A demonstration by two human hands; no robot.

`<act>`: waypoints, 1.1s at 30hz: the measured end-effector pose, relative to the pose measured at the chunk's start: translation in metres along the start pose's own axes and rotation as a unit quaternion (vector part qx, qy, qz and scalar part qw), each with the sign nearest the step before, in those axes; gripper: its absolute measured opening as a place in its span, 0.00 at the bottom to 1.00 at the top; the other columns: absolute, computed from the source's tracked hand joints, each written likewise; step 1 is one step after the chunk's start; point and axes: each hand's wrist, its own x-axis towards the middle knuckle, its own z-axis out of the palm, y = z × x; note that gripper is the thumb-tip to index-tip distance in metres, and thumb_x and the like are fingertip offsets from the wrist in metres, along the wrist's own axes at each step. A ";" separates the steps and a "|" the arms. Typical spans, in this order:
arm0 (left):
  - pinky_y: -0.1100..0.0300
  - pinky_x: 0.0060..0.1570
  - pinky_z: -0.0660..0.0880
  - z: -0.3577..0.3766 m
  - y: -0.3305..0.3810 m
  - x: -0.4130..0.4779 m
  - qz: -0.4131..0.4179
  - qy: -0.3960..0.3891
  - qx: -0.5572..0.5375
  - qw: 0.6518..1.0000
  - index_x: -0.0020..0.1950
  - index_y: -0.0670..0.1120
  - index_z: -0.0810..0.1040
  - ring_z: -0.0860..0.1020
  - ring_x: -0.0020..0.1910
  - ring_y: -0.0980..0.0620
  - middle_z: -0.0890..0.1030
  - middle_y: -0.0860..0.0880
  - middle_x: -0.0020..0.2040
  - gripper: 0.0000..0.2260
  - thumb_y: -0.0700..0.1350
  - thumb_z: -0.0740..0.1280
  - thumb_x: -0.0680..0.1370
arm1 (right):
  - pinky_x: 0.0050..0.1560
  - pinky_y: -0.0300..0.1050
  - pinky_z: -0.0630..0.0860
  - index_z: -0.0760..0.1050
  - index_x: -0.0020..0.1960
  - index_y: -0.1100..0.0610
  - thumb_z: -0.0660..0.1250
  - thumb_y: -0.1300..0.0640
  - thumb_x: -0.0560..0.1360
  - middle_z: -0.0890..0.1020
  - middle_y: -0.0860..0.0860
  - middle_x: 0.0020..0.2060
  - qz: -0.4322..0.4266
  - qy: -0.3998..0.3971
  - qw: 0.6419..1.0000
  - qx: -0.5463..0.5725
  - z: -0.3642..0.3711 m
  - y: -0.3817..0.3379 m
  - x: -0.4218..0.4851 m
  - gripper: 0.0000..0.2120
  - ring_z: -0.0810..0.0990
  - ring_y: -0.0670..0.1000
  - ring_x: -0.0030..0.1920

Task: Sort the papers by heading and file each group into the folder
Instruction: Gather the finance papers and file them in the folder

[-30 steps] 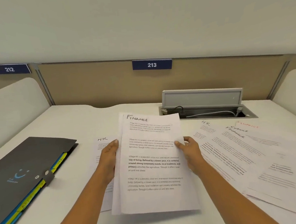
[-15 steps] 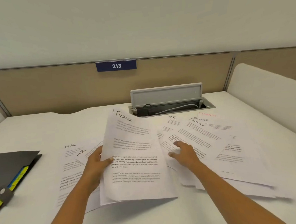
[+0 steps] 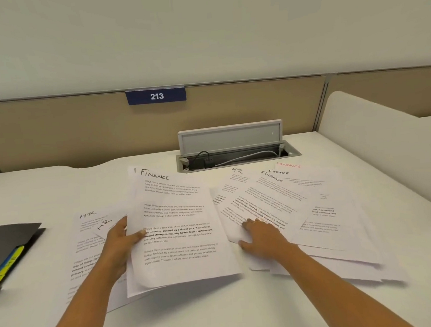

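Finance sheets are held raised over the counter by the left hand. The left edge is pinched, with the thumb on top and the other fingers hidden beneath. The right hand is laid on the fanned papers at right, its fingers loosely spread and near straight, with nothing gripped. HR and FINANCE headings are seen in that fan. HR sheets are lying flat on the counter, partly covered by the left hand. The dark folder is seen at the left edge, well apart from the fan, with coloured tabs showing.
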 end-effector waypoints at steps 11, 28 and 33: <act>0.45 0.52 0.74 -0.002 0.002 0.004 -0.010 0.004 -0.007 1.000 0.63 0.39 0.72 0.79 0.44 0.43 0.78 0.38 0.55 0.18 0.28 0.62 0.74 | 0.60 0.45 0.68 0.74 0.59 0.51 0.63 0.48 0.73 0.76 0.47 0.62 0.057 0.017 0.990 0.130 -0.012 0.022 -0.001 0.16 0.73 0.50 0.61; 0.47 0.47 0.76 0.008 -0.003 0.014 -0.049 -0.004 -0.037 0.998 0.66 0.39 0.70 0.79 0.44 0.42 0.78 0.37 0.57 0.21 0.27 0.62 0.74 | 0.63 0.54 0.67 0.56 0.68 0.59 0.78 0.46 0.61 0.66 0.60 0.65 0.407 0.093 0.884 0.213 -0.020 0.033 0.005 0.46 0.65 0.59 0.66; 0.48 0.40 0.79 0.009 -0.006 0.016 -0.046 -0.007 -0.032 0.998 0.63 0.41 0.72 0.79 0.43 0.43 0.80 0.40 0.50 0.19 0.27 0.62 0.74 | 0.63 0.55 0.67 0.54 0.69 0.60 0.80 0.49 0.60 0.65 0.62 0.65 0.409 0.079 0.874 0.249 -0.023 0.035 0.007 0.48 0.66 0.61 0.65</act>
